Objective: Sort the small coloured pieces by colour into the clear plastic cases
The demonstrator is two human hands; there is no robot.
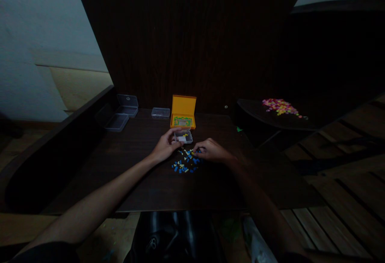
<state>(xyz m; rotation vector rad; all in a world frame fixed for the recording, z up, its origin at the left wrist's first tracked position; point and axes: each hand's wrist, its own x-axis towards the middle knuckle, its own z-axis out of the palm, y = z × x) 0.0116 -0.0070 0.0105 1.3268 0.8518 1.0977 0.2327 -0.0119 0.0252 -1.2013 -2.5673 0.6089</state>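
Observation:
My left hand (166,146) is closed around the left side of a small clear plastic box (188,137). A few yellow pieces (185,135) and something white lie inside the box. Just below it a loose pile of tiny blue, yellow and cream building bricks (181,168) is spread on the dark table. At the pile's upper right edge, my right hand (211,150) has thumb and forefinger pinched together at a small yellow brick (193,153). Its other fingers are curled in.
Behind the clear box stands an open orange case (184,104) with green pieces in it. Clear plastic boxes (160,113) sit at the back left, some with lids raised (128,100). On a raised ledge (255,112) at right lies a heap of pink and yellow beads (281,107).

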